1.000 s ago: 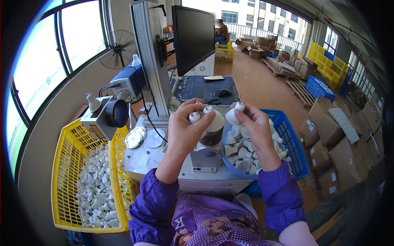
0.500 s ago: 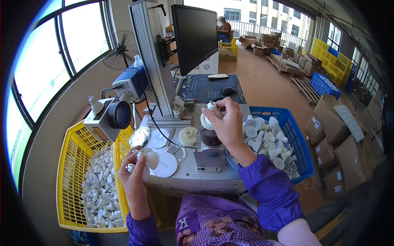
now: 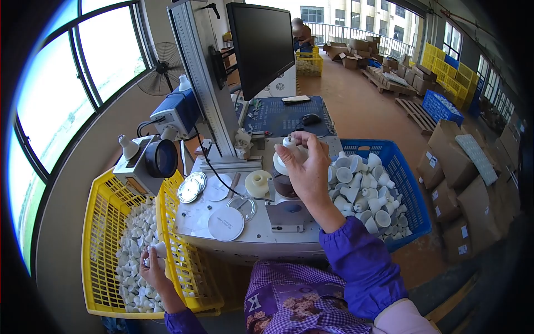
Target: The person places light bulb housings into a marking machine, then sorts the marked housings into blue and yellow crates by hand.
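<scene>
My right hand (image 3: 312,173) pinches a white lamp housing (image 3: 280,163) by its narrow pinned neck. The housing sits at the top of a dark round fixture (image 3: 284,188) on the machine table (image 3: 257,225); whether it touches the fixture is partly hidden by my fingers. Low on the left, my left hand (image 3: 158,276) is closed on white lamp housings (image 3: 160,249), at least two of them, above the yellow crate (image 3: 166,236). Many similar housings (image 3: 135,261) lie heaped in that crate.
A blue crate (image 3: 421,218) of white housings stands right of the table. A laser head (image 3: 161,158), column (image 3: 203,83) and monitor (image 3: 261,47) rise at the back. Metal discs (image 3: 191,187) and a cream ring (image 3: 258,183) lie on the table. Cartons (image 3: 450,200) line the right; a person (image 3: 302,34) sits far back.
My left hand has moved down and left with its lamp housings, from the table's edge to over the yellow crate. My right hand remains at the fixture, its grip slightly shifted.
</scene>
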`<act>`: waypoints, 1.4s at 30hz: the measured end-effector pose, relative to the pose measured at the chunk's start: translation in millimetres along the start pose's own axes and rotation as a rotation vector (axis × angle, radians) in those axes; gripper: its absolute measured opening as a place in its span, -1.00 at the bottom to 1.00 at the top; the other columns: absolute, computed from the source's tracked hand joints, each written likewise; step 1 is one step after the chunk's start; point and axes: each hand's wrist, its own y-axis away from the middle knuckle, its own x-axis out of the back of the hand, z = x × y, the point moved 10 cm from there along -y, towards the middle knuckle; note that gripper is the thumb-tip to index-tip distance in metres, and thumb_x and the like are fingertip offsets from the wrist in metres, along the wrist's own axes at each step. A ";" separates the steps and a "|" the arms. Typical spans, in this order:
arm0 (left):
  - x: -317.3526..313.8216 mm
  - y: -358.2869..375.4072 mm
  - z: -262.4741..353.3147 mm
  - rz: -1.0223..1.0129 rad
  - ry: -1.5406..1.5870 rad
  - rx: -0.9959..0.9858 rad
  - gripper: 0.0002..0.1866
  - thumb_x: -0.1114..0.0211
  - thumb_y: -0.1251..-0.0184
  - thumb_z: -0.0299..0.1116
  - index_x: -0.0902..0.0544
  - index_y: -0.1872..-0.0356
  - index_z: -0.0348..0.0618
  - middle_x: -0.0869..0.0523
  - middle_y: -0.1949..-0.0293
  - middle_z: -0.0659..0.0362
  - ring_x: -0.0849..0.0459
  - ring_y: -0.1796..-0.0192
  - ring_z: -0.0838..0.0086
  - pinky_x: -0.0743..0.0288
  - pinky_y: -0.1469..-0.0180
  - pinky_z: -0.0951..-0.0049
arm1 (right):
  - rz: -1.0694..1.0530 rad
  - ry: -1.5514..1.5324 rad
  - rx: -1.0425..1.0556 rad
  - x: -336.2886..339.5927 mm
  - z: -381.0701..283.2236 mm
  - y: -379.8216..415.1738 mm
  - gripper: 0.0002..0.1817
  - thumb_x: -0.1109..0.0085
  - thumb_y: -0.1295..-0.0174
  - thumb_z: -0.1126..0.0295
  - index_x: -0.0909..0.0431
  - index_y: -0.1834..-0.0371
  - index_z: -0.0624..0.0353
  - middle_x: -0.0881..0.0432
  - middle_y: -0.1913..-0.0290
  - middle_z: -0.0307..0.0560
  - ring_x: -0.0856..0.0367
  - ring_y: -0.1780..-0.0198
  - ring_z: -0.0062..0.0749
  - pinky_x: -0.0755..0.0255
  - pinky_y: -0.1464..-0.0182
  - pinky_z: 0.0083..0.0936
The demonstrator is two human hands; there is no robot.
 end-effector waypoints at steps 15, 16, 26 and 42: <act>53.1 -21.9 -42.6 0.067 -0.076 0.014 -0.72 -0.43 -0.19 -0.31 -0.65 0.19 -0.29 -0.67 0.31 0.15 -0.60 0.33 0.56 -0.47 0.29 0.59 | -0.080 -0.008 -0.012 3.6 3.9 8.3 -0.63 -0.40 -0.06 0.16 -0.61 0.18 0.17 -0.62 0.16 -0.10 -0.42 0.02 -0.18 -0.23 -0.06 -0.25; 56.3 -22.2 -43.4 0.082 -0.103 0.034 -0.70 -0.43 -0.19 -0.33 -0.62 0.17 -0.33 -0.66 0.29 0.13 -0.61 0.30 0.55 -0.49 0.26 0.59 | -0.071 -0.006 -0.018 3.9 3.5 9.1 -0.63 -0.40 -0.06 0.16 -0.61 0.18 0.17 -0.62 0.16 -0.10 -0.42 0.02 -0.18 -0.23 -0.06 -0.25; 79.2 -49.9 -68.0 0.063 -0.250 0.082 -0.65 -0.35 -0.24 -0.30 -0.58 0.02 -0.27 -0.65 0.12 0.06 -0.60 0.13 0.40 -0.50 0.08 0.41 | -0.066 0.056 0.075 84.1 17.3 58.4 -0.51 -0.34 -0.07 0.39 -0.47 -0.11 0.16 -0.49 -0.06 0.03 -0.40 -0.07 -0.04 -0.23 -0.14 -0.21; 42.1 -22.1 -6.5 0.105 -0.779 -0.358 -0.63 -0.24 -0.29 -0.36 -0.55 -0.10 -0.25 -0.57 -0.10 0.10 -0.45 -0.11 0.28 -0.27 -0.21 0.31 | -0.629 0.655 -0.069 163.8 74.9 105.1 -0.60 -0.30 0.04 0.53 -0.63 0.05 0.02 -0.45 0.00 -0.07 -0.35 -0.06 -0.15 -0.21 -0.12 -0.22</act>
